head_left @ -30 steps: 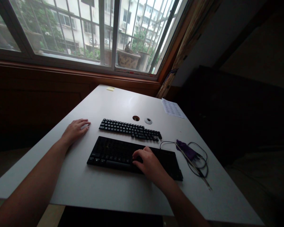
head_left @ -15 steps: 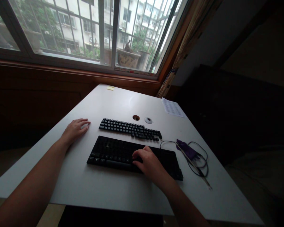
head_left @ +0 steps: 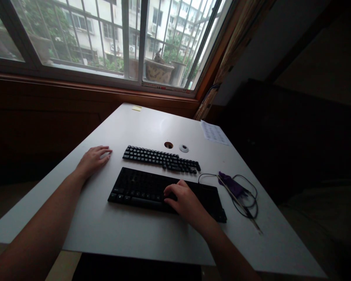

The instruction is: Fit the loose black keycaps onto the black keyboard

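Note:
A black keyboard (head_left: 152, 181) lies on the white table, its front rows carrying keycaps and much of its upper part dark and bare-looking. My right hand (head_left: 183, 199) rests over its middle, thumb and fingers curled together at the end of a run of keys in the front. What the fingertips pinch, if anything, is hidden. Behind the keyboard, loose black keycaps (head_left: 152, 157) stand in rows like a keyboard layout, with gaps at the right end. Flat on the table left of these rows is my left hand (head_left: 94, 159), fingers stretched out and holding nothing.
Right of the keyboard are a purple cloth (head_left: 232, 185), a thin brush-like stick (head_left: 240, 203) and a looped black cable (head_left: 256, 195). Farther back are a round cable hole (head_left: 168, 145), a white ring-shaped cover (head_left: 183, 148), printed paper (head_left: 215, 132) and a yellow note (head_left: 137, 108).

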`<state>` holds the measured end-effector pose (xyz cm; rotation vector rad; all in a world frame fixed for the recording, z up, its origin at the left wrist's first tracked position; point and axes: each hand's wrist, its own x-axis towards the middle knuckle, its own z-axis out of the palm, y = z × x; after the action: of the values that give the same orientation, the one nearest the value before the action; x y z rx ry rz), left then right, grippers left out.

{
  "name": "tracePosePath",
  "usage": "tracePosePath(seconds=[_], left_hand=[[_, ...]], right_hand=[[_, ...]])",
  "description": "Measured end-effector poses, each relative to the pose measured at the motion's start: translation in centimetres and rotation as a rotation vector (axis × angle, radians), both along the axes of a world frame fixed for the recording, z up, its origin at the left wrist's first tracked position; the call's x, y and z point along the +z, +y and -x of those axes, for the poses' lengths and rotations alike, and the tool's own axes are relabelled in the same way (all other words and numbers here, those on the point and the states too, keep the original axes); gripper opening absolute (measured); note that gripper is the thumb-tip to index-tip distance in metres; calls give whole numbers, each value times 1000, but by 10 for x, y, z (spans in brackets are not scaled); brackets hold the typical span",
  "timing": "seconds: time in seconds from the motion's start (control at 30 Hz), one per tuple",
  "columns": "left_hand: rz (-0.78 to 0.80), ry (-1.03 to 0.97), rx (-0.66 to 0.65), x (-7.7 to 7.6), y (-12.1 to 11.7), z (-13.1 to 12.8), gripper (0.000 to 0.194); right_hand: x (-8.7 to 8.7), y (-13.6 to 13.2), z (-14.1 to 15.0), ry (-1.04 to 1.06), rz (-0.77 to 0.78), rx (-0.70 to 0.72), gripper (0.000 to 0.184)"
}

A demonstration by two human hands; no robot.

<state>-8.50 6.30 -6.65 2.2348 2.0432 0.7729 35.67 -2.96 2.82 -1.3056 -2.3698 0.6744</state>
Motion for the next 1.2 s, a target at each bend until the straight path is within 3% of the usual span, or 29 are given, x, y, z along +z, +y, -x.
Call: tracePosePath(seconds=[0.5, 0.77, 1.03, 1.2], left_hand=[[15, 14, 6, -2, 1, 2, 47], [2, 9, 11, 0, 1, 1, 45], [-10, 2, 6, -1, 0, 1, 45], [4, 12, 3, -1, 1, 1, 46]], right_hand=[[-4, -4, 3, -55, -93, 60, 27], [-2, 0, -1, 34, -118, 50, 21], [-21, 10, -4, 76, -220, -15, 49], [-31, 11, -3, 76, -186, -10, 52]])
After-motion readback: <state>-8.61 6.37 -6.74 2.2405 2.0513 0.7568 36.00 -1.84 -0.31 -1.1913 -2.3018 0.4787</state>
